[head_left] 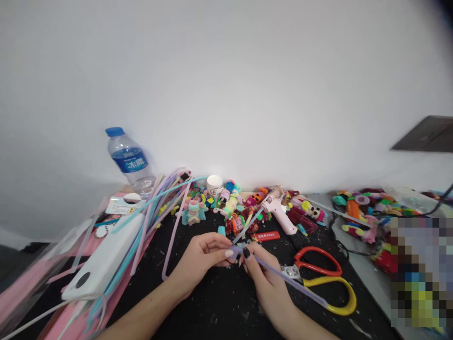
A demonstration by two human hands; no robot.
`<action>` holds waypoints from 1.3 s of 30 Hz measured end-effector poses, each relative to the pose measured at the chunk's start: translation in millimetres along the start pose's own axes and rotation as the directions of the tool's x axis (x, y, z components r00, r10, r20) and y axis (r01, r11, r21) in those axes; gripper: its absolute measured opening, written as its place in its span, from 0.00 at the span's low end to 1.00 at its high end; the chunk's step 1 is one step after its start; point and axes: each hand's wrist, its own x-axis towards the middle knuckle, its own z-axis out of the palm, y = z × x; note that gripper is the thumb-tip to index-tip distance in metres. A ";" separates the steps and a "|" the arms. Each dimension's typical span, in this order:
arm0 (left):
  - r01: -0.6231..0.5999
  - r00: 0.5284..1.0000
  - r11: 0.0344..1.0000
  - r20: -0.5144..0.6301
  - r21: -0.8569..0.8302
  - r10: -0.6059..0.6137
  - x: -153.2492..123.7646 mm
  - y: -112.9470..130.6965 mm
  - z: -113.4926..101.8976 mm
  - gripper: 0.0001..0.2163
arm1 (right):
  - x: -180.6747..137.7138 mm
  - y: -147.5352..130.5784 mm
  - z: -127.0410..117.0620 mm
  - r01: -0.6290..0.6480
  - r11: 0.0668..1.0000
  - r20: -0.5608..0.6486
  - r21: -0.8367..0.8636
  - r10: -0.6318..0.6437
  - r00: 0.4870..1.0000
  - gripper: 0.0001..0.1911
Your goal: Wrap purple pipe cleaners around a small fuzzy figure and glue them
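Both hands meet at the lower centre of the frame, low over the black, paint-flecked bench (pixel 219 307). The left hand (pixel 203 257) has its fingers curled in, thumb and fingertips pinched tight on the near end of a thin lavender fuzzy craft stem (pixel 283 276). The right hand (pixel 264 281) is closed on the same stem just beside it, dark-polished thumbnail on top, so the fingertips of the two hands almost touch. From that grip the stem runs off toward the lower right, crossing in front of the scissors with one red and one yellow handle loop (pixel 327 281).

Just above the hands lies a small red rectangular lighter (pixel 268 235), and above that a pale pink glue gun (pixel 281 212). A heap of small bright plastic toy charms (pixel 230 203) lines the wall at mid-frame, with a little white paper cup (pixel 214 184) among them. At centre left, a bundle of long pastel craft stems (pixel 155 212) fans out over a flat white box (pixel 102 259). A clear water bottle with a blue cap and label (pixel 129 160) stands behind, and a second pile of colourful pieces (pixel 364 208) sits at the right.
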 end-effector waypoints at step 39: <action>-0.291 0.878 0.618 -0.053 0.730 0.476 17.2 0.9 -16.8 0.10 | 9.7 1.7 -21.5 0.101 0.973 -0.193 -0.209 -0.143 0.971 0.10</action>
